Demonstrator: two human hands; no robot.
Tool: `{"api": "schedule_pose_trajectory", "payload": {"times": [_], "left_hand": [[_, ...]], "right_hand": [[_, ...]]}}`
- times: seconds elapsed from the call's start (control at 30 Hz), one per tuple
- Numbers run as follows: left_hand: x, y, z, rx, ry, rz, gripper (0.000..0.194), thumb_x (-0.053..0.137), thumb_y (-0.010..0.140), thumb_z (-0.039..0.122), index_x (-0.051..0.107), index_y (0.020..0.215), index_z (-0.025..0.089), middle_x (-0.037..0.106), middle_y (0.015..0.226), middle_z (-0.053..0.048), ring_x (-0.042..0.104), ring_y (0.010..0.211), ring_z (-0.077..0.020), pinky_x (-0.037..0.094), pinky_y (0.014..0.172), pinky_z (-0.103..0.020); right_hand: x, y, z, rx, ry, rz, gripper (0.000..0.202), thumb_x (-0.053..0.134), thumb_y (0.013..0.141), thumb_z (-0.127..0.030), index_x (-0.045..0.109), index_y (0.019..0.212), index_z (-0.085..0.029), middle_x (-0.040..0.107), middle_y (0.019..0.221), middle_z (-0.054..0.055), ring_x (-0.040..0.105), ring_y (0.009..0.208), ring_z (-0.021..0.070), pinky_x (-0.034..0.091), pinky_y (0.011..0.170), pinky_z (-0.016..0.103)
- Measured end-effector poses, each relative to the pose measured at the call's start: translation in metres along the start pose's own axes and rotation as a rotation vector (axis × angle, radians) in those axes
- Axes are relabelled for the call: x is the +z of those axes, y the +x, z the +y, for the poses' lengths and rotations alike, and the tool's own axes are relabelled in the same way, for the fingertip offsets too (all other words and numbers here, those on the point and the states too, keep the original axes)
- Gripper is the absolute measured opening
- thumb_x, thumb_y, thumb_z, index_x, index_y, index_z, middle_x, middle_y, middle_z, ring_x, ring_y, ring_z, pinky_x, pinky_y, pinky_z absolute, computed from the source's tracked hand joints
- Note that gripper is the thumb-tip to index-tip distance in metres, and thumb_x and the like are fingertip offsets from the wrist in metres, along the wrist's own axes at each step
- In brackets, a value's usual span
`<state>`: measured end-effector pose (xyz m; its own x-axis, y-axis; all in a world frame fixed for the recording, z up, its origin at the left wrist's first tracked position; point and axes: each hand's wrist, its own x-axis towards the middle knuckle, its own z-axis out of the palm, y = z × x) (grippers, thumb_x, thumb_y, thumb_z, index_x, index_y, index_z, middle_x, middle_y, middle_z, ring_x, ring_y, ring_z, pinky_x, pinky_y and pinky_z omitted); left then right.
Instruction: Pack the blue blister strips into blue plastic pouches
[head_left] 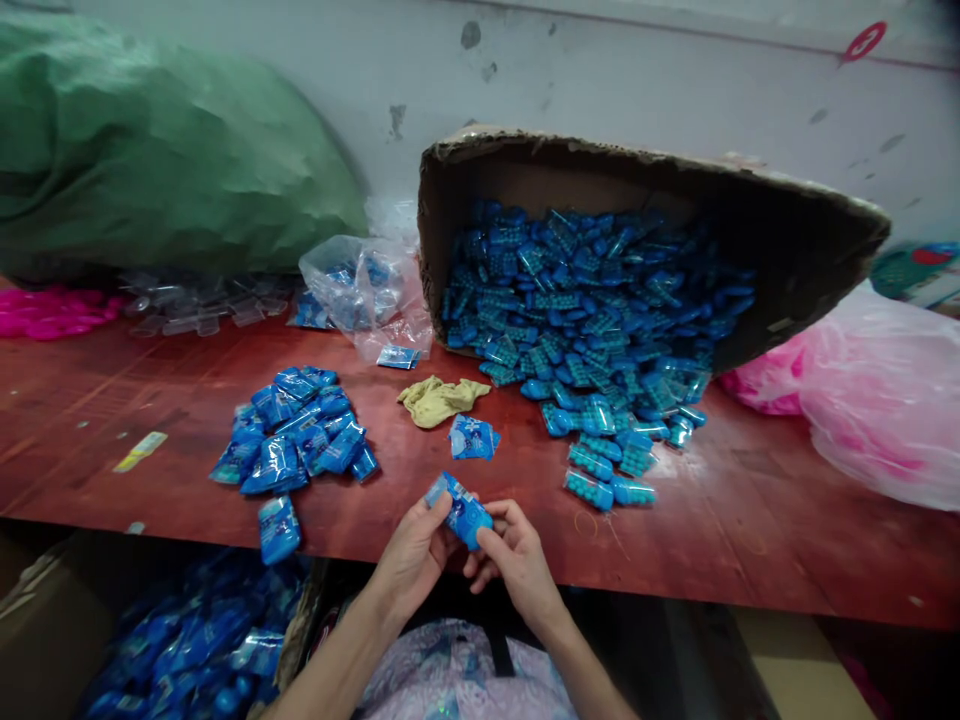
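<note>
Both hands hold one small blue printed packet (463,515) over the table's front edge. My left hand (420,545) pinches its upper left end between thumb and fingers. At the lower right end, my right hand (514,555) grips it with thumb and bent fingers. Just beyond lie several flat blue printed sleeves (474,438) and a crumpled yellowish cloth (439,400). To the left is a pile of filled blue packets (300,425), with a single packet (279,530) nearer the edge. Small clear containers with blue caps and blue beads (592,460) spread out on the right.
A cardboard box (645,150) lies tipped on its side, spilling bead containers. Behind are a green sack (165,150), clear plastic pieces (202,300) and a plastic bag (360,290). A pink-filled bag (885,390) sits right. Below left, a box holds blue packets (202,640).
</note>
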<state>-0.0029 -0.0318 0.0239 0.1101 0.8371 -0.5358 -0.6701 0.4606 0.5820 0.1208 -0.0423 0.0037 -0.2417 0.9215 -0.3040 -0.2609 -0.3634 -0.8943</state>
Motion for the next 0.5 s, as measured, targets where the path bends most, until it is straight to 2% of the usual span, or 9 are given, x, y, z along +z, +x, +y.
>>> {"api": "schedule_pose_trajectory", "payload": {"times": [0.1, 0.17, 0.23, 0.3, 0.37, 0.43, 0.5], "left_hand": [[-0.004, -0.001, -0.005, 0.024, 0.071, -0.01, 0.017, 0.06, 0.072, 0.032, 0.055, 0.074, 0.016, 0.063, 0.069, 0.0, 0.058, 0.061, -0.0111, 0.046, 0.065, -0.025], [-0.009, -0.003, -0.005, 0.106, 0.224, 0.044, 0.023, 0.056, 0.073, 0.038, 0.056, 0.085, 0.018, 0.065, 0.078, -0.003, 0.06, 0.071, -0.0152, 0.046, 0.072, -0.029], [-0.015, -0.001, 0.004, 0.266, 0.469, 0.177, 0.033, 0.051, 0.076, 0.042, 0.055, 0.099, 0.018, 0.065, 0.092, -0.007, 0.059, 0.087, -0.0202, 0.042, 0.082, -0.034], [-0.019, 0.01, 0.021, 0.488, 0.772, 0.284, 0.038, 0.043, 0.08, 0.042, 0.053, 0.108, 0.018, 0.062, 0.105, -0.011, 0.054, 0.102, -0.0229, 0.036, 0.091, -0.037], [-0.018, 0.033, 0.043, 0.737, 1.079, 0.312, 0.04, 0.036, 0.083, 0.039, 0.051, 0.113, 0.018, 0.056, 0.117, -0.012, 0.045, 0.114, -0.0243, 0.029, 0.098, -0.039], [-0.014, 0.065, 0.064, 0.946, 1.328, 0.353, 0.047, 0.039, 0.081, 0.037, 0.043, 0.123, 0.016, 0.044, 0.131, -0.013, 0.029, 0.126, -0.0264, 0.021, 0.102, -0.043], [-0.01, 0.102, 0.076, 0.903, 1.516, 0.358, 0.051, 0.045, 0.078, 0.036, 0.041, 0.124, 0.014, 0.037, 0.136, -0.016, 0.02, 0.13, -0.0301, 0.016, 0.102, -0.049]], "right_hand": [[0.001, -0.001, 0.002, -0.031, -0.024, 0.032, 0.03, 0.06, 0.073, -0.038, 0.046, 0.091, -0.018, 0.055, 0.062, -0.006, 0.056, 0.044, 0.0077, 0.045, 0.035, 0.015], [-0.001, -0.001, 0.002, -0.029, 0.001, 0.028, 0.035, 0.06, 0.074, -0.039, 0.045, 0.097, -0.018, 0.056, 0.064, -0.005, 0.056, 0.044, 0.0083, 0.046, 0.035, 0.016], [-0.005, 0.0, 0.001, -0.017, 0.039, 0.025, 0.037, 0.059, 0.074, -0.04, 0.044, 0.1, -0.018, 0.057, 0.062, -0.004, 0.057, 0.043, 0.0092, 0.047, 0.035, 0.018], [-0.01, 0.002, -0.001, -0.024, 0.073, 0.038, 0.037, 0.059, 0.075, -0.04, 0.044, 0.1, -0.018, 0.057, 0.059, -0.004, 0.056, 0.042, 0.0098, 0.047, 0.035, 0.019], [-0.013, 0.003, -0.003, -0.046, 0.107, 0.05, 0.037, 0.06, 0.075, -0.04, 0.044, 0.1, -0.018, 0.057, 0.058, -0.004, 0.056, 0.042, 0.0101, 0.047, 0.035, 0.02], [-0.015, 0.005, -0.005, -0.067, 0.143, 0.055, 0.038, 0.061, 0.074, -0.04, 0.044, 0.101, -0.018, 0.056, 0.057, -0.004, 0.055, 0.042, 0.0104, 0.047, 0.035, 0.021], [-0.017, 0.006, -0.007, -0.074, 0.168, 0.061, 0.039, 0.061, 0.074, -0.04, 0.045, 0.101, -0.018, 0.056, 0.057, -0.005, 0.055, 0.042, 0.0106, 0.047, 0.034, 0.021]]}}
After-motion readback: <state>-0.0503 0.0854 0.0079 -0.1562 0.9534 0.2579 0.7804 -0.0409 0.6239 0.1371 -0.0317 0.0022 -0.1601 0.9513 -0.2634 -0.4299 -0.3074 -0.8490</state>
